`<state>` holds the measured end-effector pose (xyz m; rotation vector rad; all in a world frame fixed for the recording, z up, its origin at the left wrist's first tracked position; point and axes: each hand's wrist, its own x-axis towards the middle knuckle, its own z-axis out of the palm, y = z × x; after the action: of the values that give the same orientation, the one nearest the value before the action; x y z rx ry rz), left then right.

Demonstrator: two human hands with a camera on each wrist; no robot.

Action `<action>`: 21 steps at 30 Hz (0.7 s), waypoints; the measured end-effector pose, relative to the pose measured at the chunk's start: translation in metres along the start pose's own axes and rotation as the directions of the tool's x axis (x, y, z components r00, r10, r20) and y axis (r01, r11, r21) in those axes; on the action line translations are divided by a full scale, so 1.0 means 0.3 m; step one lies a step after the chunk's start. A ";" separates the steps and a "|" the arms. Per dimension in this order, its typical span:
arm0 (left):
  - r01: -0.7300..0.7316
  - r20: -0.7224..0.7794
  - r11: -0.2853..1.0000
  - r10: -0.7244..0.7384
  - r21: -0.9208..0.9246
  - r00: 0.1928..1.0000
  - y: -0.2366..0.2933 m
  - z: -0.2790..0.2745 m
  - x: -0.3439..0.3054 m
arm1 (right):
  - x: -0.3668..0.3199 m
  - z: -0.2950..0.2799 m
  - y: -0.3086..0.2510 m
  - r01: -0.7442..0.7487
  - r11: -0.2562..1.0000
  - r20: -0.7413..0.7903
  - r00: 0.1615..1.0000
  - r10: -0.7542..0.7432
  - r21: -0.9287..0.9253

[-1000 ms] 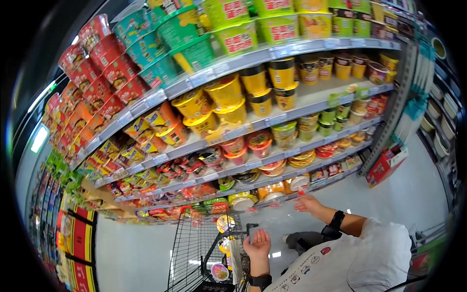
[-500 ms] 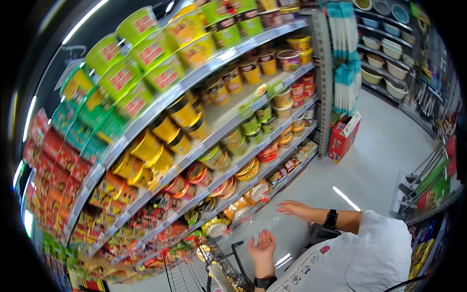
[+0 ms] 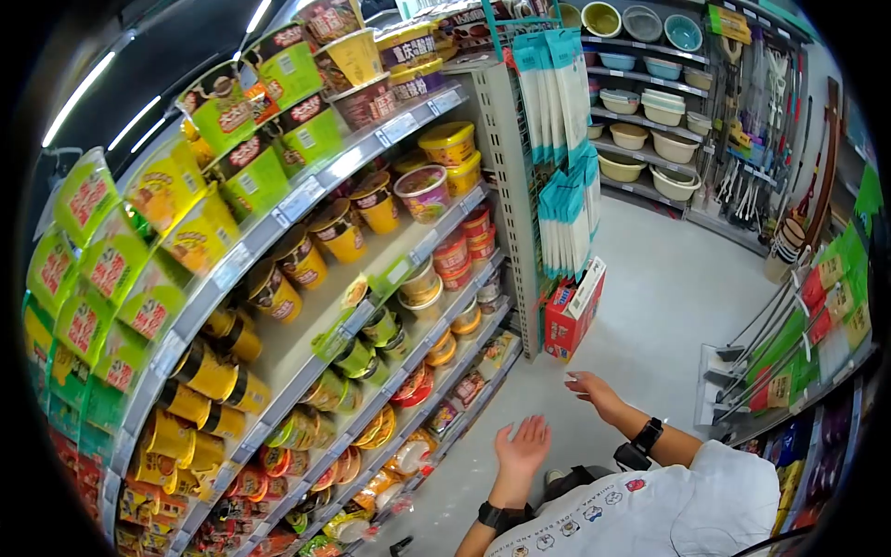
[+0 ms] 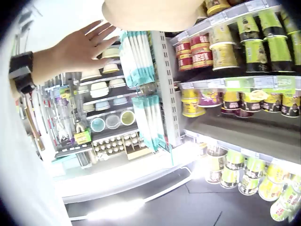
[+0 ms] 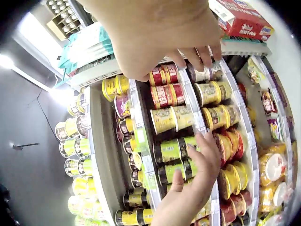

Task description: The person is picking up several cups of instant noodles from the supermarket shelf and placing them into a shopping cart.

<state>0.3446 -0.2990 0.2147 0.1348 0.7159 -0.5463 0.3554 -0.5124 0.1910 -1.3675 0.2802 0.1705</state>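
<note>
My left hand [image 3: 522, 447] is held out palm up, fingers spread and relaxed, in front of the shelf of instant noodle cups [image 3: 339, 229]. To its right my right hand [image 3: 597, 395] reaches forward over the floor, with its fingers extended. Neither hand holds anything, and both are apart from the shelf. The right wrist view has the left hand [image 5: 190, 181] below the large right hand [image 5: 169, 40], overlapping the noodle cups. Seen from the left wrist, the right hand [image 4: 82, 49] has straight, separated fingers.
Hanging packets [image 3: 557, 102] cover the shelf's end, above a red box [image 3: 574, 309] on the floor. Plastic basins [image 3: 676, 148] fill the racks behind. Mops or brooms [image 3: 761, 348] lean at the right, and grey floor [image 3: 650, 278] runs between.
The view has swung right along the shelf, so the shopping cart has almost left the frame. The shelf end, packets and basins stand nearer the middle. Both hands stay empty before the body.
</note>
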 end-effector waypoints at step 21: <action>-0.058 0.423 0.965 -0.057 0.255 0.904 0.638 0.732 0.303 | 0.717 0.400 -0.340 0.317 0.914 0.047 0.948 -0.316 -0.254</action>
<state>0.6293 -0.2406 0.3078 0.2530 0.2107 -0.6428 0.6013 -0.4241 0.2444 -1.6524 0.0278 -0.0636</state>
